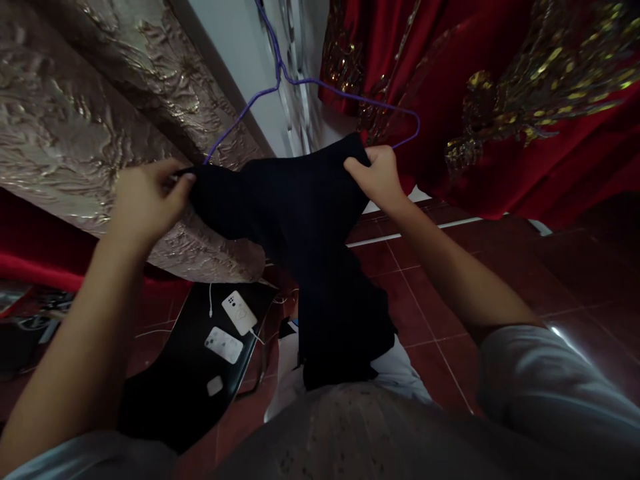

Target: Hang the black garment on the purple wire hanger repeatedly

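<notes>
A dark garment (320, 227) of black or navy cloth is stretched between my two hands, its lower part hanging down over my lap. My left hand (153, 193) pinches its left upper corner between thumb and fingers. On the other side my right hand (377, 173) grips the upper right edge, thumb on top. Behind the cloth hangs a purple wire hanger (345, 93); its shoulders show, while its lower bar is hidden. Whether the garment touches the hanger I cannot tell.
Textured beige-gold fabric (125, 100) hangs at left, and red fabric with gold sequins (425, 80) at right. A black table (175, 373) at lower left holds two phones (231, 327), a small white case (215, 385) and white cables. Red tiles (415, 300) cover the floor.
</notes>
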Motion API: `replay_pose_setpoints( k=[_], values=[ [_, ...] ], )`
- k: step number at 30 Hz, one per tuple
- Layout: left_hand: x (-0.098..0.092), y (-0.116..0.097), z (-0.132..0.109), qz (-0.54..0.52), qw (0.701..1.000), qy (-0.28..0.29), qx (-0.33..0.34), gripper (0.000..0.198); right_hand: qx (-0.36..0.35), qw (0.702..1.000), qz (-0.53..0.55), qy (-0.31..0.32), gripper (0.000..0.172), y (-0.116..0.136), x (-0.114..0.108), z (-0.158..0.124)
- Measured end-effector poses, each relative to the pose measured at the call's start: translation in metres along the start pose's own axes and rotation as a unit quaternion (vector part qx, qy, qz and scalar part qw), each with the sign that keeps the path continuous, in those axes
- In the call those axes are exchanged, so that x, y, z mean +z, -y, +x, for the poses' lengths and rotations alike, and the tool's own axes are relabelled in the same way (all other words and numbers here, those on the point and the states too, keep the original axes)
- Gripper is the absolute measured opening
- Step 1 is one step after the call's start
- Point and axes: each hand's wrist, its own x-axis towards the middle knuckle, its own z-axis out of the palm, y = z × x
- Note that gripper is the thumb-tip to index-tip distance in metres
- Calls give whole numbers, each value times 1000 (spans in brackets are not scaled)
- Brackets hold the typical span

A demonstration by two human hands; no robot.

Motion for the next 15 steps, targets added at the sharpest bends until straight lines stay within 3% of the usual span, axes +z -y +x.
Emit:
replay_pose_setpoints(
  k=[4, 7, 9, 12, 15],
  values=[
    [24, -2, 23, 31, 1000, -1, -4, 40, -8, 1000, -7, -1, 41, 3, -5, -4],
    [39, -3, 34, -15, 998, 59, -9, 33, -14, 1000, -21, 0, 40, 2, -10, 0],
    [47, -1, 37, -23, 996, 85, -2, 31, -15, 999, -30, -2, 39, 0, -12, 2],
    [56, 9, 39, 16, 997, 78, 21, 34, -19, 999, -40, -4, 41, -1, -13, 2],
    [57, 22, 37, -19, 993, 114, 28, 32, -26, 999, -44, 0, 44, 1, -12, -1]
  ],
)
